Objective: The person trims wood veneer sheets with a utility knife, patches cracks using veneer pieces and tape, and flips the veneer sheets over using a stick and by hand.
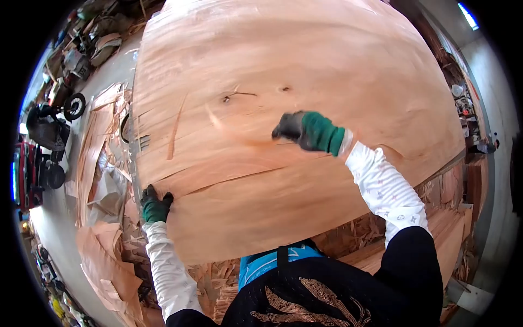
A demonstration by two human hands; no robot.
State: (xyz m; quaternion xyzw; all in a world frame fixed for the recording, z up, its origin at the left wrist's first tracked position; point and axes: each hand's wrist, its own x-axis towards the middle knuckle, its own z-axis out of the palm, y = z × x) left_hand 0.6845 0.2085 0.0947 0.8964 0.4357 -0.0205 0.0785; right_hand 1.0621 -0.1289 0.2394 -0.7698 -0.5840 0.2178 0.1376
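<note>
A large sheet of wood veneer [283,201] lies before me, with knots, a long crack and a ragged left edge. My left hand [156,204], in a black and green glove, rests on the sheet's left edge near the front, thumb and fingers apart. Over the middle of the sheet, my right hand [308,132] is closed in the same kind of glove. A thin, curved veneer strip [231,133], blurred by motion, trails leftward from its fingers. Another narrow veneer sliver [176,128] lies on the sheet at the left.
Veneer scraps [106,267] are heaped along the left side, and more broken pieces [348,237] lie under the front edge. A parked motorbike [52,128] and a red vehicle [24,177] stand farther left. A wall [493,109] runs along the right.
</note>
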